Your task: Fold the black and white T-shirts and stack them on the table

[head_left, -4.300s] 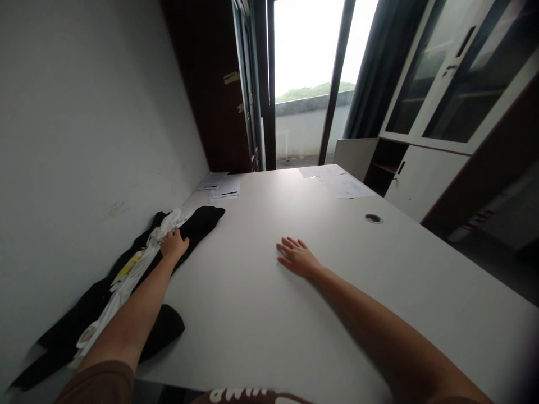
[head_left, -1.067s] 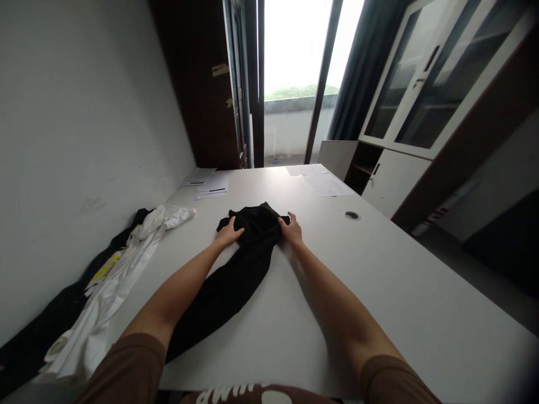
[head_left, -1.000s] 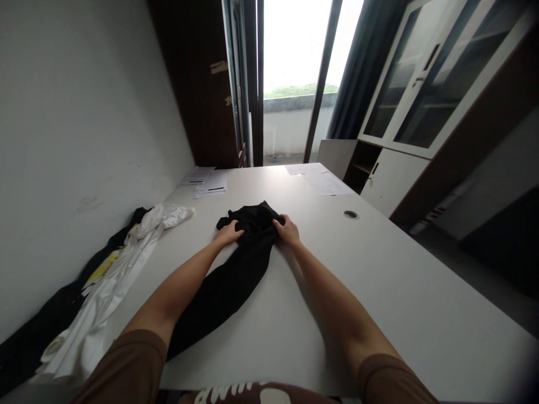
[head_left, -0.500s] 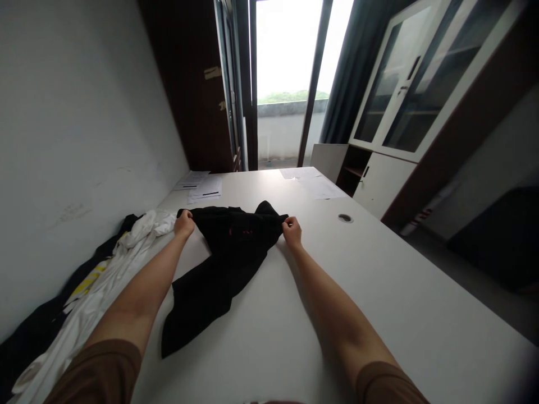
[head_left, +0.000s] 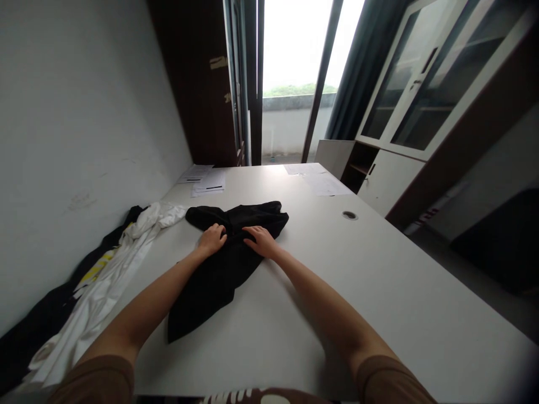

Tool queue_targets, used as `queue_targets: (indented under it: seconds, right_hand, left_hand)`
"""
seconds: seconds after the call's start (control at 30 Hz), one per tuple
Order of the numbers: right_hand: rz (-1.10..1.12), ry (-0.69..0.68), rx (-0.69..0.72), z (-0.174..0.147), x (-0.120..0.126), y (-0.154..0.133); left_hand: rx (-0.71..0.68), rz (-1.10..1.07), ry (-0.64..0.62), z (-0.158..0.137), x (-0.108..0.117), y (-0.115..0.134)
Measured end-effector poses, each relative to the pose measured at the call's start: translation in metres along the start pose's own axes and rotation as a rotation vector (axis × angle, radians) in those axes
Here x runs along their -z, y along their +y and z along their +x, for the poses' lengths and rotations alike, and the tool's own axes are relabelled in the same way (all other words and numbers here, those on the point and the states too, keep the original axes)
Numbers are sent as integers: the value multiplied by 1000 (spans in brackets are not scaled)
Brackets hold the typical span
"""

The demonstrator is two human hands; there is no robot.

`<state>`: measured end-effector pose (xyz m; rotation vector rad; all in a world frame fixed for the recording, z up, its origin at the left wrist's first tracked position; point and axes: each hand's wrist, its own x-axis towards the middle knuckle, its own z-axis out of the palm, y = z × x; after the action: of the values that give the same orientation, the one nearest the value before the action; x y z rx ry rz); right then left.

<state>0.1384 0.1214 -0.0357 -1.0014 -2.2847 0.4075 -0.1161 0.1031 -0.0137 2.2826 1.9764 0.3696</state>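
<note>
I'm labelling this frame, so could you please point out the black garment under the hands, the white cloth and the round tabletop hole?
Black garment (head_left: pixel 223 265): head view, middle of its spread fabric.
White cloth (head_left: pixel 110 286): head view, middle of its length.
Round hole (head_left: pixel 350 215): head view, its dark opening.

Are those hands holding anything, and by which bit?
The left hand and right hand touch the black garment near its middle; whether they grip it, I can't tell.

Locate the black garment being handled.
In the head view, the black garment lies mostly left of centre on the white table, beneath the left hand and right hand.
</note>
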Motion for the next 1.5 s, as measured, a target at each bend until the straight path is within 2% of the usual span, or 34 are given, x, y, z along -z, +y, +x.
queue_targets:
  seconds: [0.1, 0.23, 0.3, 0.37, 0.43, 0.47, 0.5, 0.57, 0.67, 0.8, 0.9, 0.97, 1.03, 1.13, 1.2, 1.3, 1.4, 1.5]
  right_hand:
    - [-41, -72, -40, -1, -12, 5]
    - [-114, -163, -57, 2, -12, 14]
    - [-153, -207, -59, 4, -9, 14]
    - [-165, -211, -50, 5, -5, 11]
    - [-145, -177, -19, 5, 3, 9]
    - [-127, -156, 6, 4, 10, 8]
    - [-105, -141, 37, 3, 17, 8]
    - [-52, -130, 94, -2, 35, 7]
    - [27, -149, 114, -18, 60, 10]
    - [120, -170, -76, -51, 80, 21]
    - [265, -254, -194, -74, 88, 34]
    - [380, -292, -233, -80, 94, 44]
    - [475, -243, -257, -77, 99, 55]
    - [489, -76, -349, -62, 105, 70]
    - [401, 1, -467, -51, 108, 76]
    - [249, 89, -542, -40, 103, 72]
    - [107, 114, -402, -39, 85, 52]
    - [-30, -75, -179, -43, 61, 23]
  left_hand:
    - [-34, -10, -94, -17, 8, -4]
    - [-134, -8, -156, -41, 17, -20]
    - [-213, -24, -112, -52, 23, -24]
    - [-271, -50, -17, -61, 31, -21]
    - [-279, -84, 50, -70, 41, -12]
    - [-262, -109, 42, -75, 47, -5]
    - [-240, -144, -5, -80, 53, 1]
    - [-217, -229, -182, -89, 63, 13]
    - [-247, -282, -434, -102, 75, 23]
    - [-305, -272, -597, -114, 87, 32]
    - [-401, -503, -778, -126, 92, 51]
    - [-409, -728, -809, -137, 90, 74]
    - [-412, -929, -750, -147, 83, 101]
    - [-577, -1032, -669, -150, 65, 132]
    - [-634, -939, -565, -143, 49, 139]
    - [-538, -665, -355, -129, 24, 129]
    - [-398, -436, -190, -123, 5, 109]
    - [-302, -283, -110, -123, -3, 95]
